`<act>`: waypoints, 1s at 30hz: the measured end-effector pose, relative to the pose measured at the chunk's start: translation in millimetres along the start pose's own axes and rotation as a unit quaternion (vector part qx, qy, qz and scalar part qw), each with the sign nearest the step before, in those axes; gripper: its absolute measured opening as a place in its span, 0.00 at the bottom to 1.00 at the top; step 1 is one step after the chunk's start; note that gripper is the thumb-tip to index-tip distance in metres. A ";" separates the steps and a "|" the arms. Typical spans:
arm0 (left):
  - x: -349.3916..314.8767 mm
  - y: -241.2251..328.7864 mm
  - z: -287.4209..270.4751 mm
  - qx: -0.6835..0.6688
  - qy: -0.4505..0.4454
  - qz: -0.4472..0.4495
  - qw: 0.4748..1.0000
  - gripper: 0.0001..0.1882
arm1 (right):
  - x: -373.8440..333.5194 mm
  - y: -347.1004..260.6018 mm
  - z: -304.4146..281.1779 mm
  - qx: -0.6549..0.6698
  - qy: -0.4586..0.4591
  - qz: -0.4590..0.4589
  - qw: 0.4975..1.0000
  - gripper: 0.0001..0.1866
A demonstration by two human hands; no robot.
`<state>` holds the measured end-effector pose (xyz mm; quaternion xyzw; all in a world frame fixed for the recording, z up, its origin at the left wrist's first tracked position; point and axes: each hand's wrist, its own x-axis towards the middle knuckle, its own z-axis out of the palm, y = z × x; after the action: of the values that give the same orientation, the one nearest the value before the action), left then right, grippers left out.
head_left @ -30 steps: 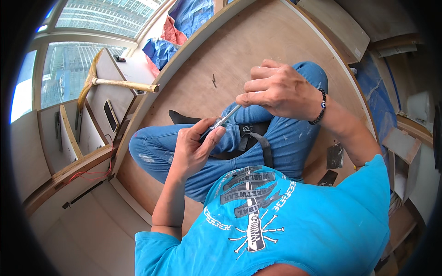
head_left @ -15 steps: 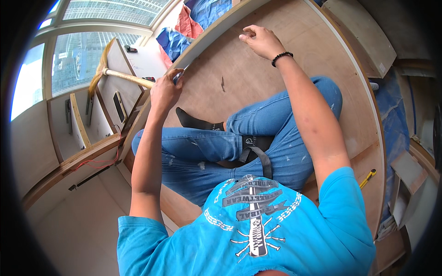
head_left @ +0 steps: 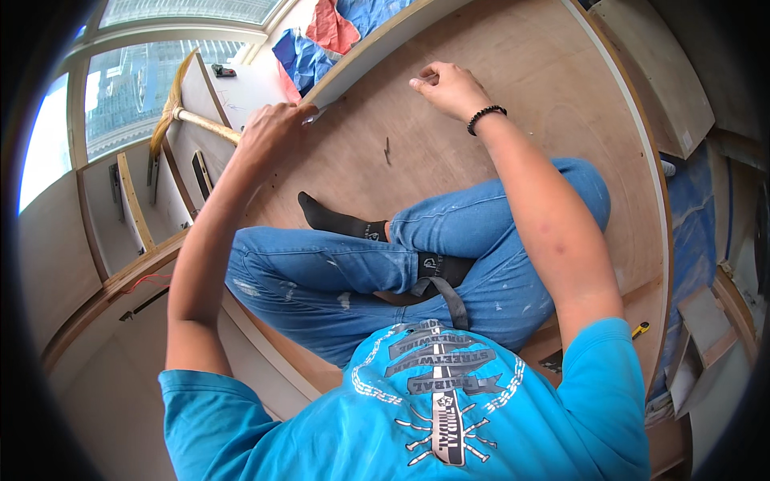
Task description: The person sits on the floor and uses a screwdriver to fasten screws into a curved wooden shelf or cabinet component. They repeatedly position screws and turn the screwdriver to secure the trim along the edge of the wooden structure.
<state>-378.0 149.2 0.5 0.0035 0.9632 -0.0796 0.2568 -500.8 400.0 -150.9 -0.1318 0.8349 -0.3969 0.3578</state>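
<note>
I sit cross-legged inside a large shallow wooden carcass with a brown plywood base (head_left: pixel 353 168) and a raised white-faced rim (head_left: pixel 353 72). My left hand (head_left: pixel 273 128) is closed at the left part of that rim, knuckles up. A small shiny bit shows by its fingertips, too little to name. My right hand (head_left: pixel 453 94), with a black bead bracelet (head_left: pixel 486 118) on its wrist, hovers over the base with thumb and fingers curled together. Whatever it may pinch is hidden. Between the hands and my foot lies a small dark thin piece (head_left: pixel 387 151) on the plywood.
A straw broom (head_left: pixel 200 123) leans at the left beside the windows. Blue and red sheeting (head_left: pixel 321 48) lies beyond the rim. A yellow-handled cutter (head_left: pixel 640 329) sits at my right. Wooden panels (head_left: pixel 658 76) stand at the far right, and open compartments (head_left: pixel 132 200) line the left.
My left hand has moved slightly up and left along the rim, its knuckles turning upward. My right hand has dropped a little toward me. The whole view has shifted slightly.
</note>
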 end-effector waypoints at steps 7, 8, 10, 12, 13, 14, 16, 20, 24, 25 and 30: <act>53.0 -30.4 -18.5 -0.402 -0.216 -0.282 0.844 0.19 | 21.9 -34.7 75.6 0.089 -0.123 0.003 0.988 0.26; 52.2 -37.7 -16.5 -0.447 -0.237 -0.322 0.801 0.19 | 16.4 -51.9 89.7 0.241 -0.175 0.058 0.953 0.23; 51.9 -44.1 -13.6 -0.473 -0.243 -0.355 0.769 0.20 | 6.5 -78.4 114.3 0.517 -0.236 0.137 0.811 0.18; 50.8 -40.4 -19.1 -0.486 -0.255 -0.358 0.755 0.20 | 15.0 -90.9 138.3 0.684 -0.233 0.169 0.670 0.15; 49.3 -34.3 -23.4 -0.457 -0.239 -0.329 0.791 0.20 | 23.5 -97.5 147.2 0.730 -0.217 0.177 0.624 0.13; 46.6 -28.4 -20.7 -0.426 -0.227 -0.302 0.822 0.19 | 28.4 -99.7 156.9 0.772 -0.201 0.189 0.572 0.12; 43.9 -22.8 -22.9 -0.366 -0.220 -0.248 0.870 0.17 | 35.0 -98.2 172.2 0.797 -0.186 0.195 0.541 0.11; 9.0 -18.0 -17.6 -0.068 -0.014 0.030 0.997 0.21 | 33.5 -93.0 180.1 0.815 -0.187 0.201 0.510 0.10; 2.4 -28.6 -2.4 0.123 0.014 0.156 0.980 0.22 | 27.9 -93.2 185.3 0.829 -0.187 0.175 0.496 0.10; 4.9 -30.7 2.1 0.138 0.009 0.155 0.978 0.21 | 26.3 -92.7 187.9 0.835 -0.184 0.167 0.491 0.10; 42.5 -24.6 -26.0 -0.463 -0.177 -0.365 0.788 0.16 | 28.4 -90.2 190.8 0.855 -0.182 0.166 0.457 0.10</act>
<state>-428.9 127.5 5.5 -0.4816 0.7517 0.2893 0.3455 -392.7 218.6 -178.4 0.3120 -0.0005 -0.8116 0.4939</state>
